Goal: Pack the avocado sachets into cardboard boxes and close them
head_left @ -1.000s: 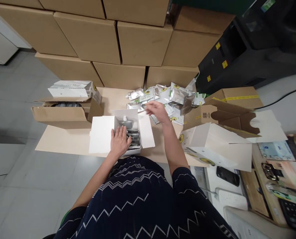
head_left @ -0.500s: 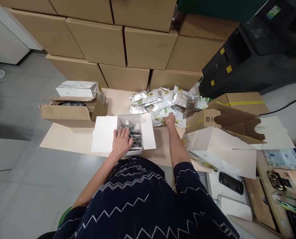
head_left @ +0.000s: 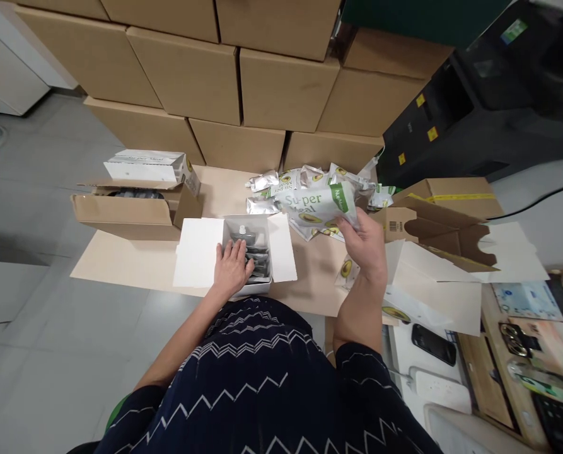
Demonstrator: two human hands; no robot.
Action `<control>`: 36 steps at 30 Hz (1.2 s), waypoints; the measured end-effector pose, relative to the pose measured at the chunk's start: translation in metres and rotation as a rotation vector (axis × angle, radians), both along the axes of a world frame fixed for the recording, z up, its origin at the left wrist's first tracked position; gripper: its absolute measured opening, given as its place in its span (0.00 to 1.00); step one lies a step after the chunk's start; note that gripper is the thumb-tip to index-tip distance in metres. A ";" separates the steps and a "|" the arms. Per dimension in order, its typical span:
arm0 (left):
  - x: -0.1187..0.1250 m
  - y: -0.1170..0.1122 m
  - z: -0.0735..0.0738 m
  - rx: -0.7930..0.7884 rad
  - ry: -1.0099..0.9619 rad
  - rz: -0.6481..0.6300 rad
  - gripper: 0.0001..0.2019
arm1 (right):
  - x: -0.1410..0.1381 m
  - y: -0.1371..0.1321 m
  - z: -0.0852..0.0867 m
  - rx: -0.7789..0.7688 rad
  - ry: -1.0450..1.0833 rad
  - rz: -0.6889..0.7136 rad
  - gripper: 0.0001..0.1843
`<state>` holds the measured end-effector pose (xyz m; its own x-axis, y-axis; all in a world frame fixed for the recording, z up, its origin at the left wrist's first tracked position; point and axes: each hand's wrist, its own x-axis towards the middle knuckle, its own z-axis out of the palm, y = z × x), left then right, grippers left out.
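My right hand grips a white pouch by its right end, thumb on top. The pouch is printed "Su-per Meal" with avocado pictures and a green band, and is held up off the table. Inside an open white box, several dark pouches with spouts stand packed in a row. My left hand lies over their left side, fingers stretched out and touching them. Behind the held pouch is a heap of silver and white pouches, partly hidden by it.
Cardboard cartons are stacked along the table's back edge. An open brown box stands at left, before a white box. Open brown and white boxes crowd the right. A phone and power strip lie lower right.
My right hand has lifted a white pouch from the heap and brought it up and to the right. My left hand stays on the pouches in the box.
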<state>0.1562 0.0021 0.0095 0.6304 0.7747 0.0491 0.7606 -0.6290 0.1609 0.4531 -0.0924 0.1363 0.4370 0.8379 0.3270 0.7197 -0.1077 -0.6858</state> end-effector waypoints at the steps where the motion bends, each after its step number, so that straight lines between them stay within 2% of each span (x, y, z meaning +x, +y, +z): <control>1: 0.000 0.000 0.000 0.003 0.001 0.000 0.31 | -0.010 -0.002 0.012 0.034 0.009 0.052 0.14; 2: 0.000 0.000 0.000 0.006 0.001 0.000 0.31 | -0.021 0.000 0.019 0.043 0.015 0.121 0.14; 4: 0.000 0.000 -0.001 0.012 0.000 -0.002 0.31 | -0.043 0.013 0.024 0.010 0.024 0.281 0.13; 6: 0.000 0.001 -0.002 0.016 -0.002 -0.003 0.31 | -0.064 0.035 0.016 -0.071 0.028 0.422 0.16; 8: 0.000 0.001 -0.003 0.019 -0.004 -0.005 0.31 | -0.081 0.060 0.000 -0.160 0.008 0.511 0.23; 10: 0.000 0.001 -0.004 0.022 -0.004 -0.002 0.31 | -0.092 0.084 -0.017 -0.239 -0.048 0.547 0.28; 12: 0.000 0.000 -0.003 0.023 0.000 -0.002 0.31 | -0.098 0.103 -0.034 -0.291 -0.115 0.565 0.30; 15: 0.001 0.000 -0.002 0.027 0.005 -0.001 0.31 | -0.101 0.124 -0.055 -0.339 -0.185 0.581 0.28; 19: 0.001 0.000 -0.002 0.023 0.007 0.004 0.31 | -0.102 0.144 -0.075 -0.438 -0.231 0.600 0.25; 24: 0.001 0.001 -0.004 0.014 0.002 0.017 0.32 | -0.109 0.166 -0.090 -0.625 -0.302 0.759 0.19; 29: 0.001 0.002 -0.004 0.021 0.005 0.012 0.32 | -0.127 0.195 -0.098 -0.986 -0.478 0.852 0.21; 31: 0.001 0.002 -0.004 0.027 0.010 0.008 0.32 | -0.130 0.205 -0.102 -1.071 -0.506 0.889 0.23; 33: 0.001 0.001 -0.003 0.035 0.013 0.004 0.32 | -0.129 0.213 -0.107 -1.091 -0.439 0.943 0.28; 36: 0.001 0.001 -0.003 0.038 0.005 0.005 0.32 | -0.124 0.217 -0.113 -1.065 -0.196 0.958 0.32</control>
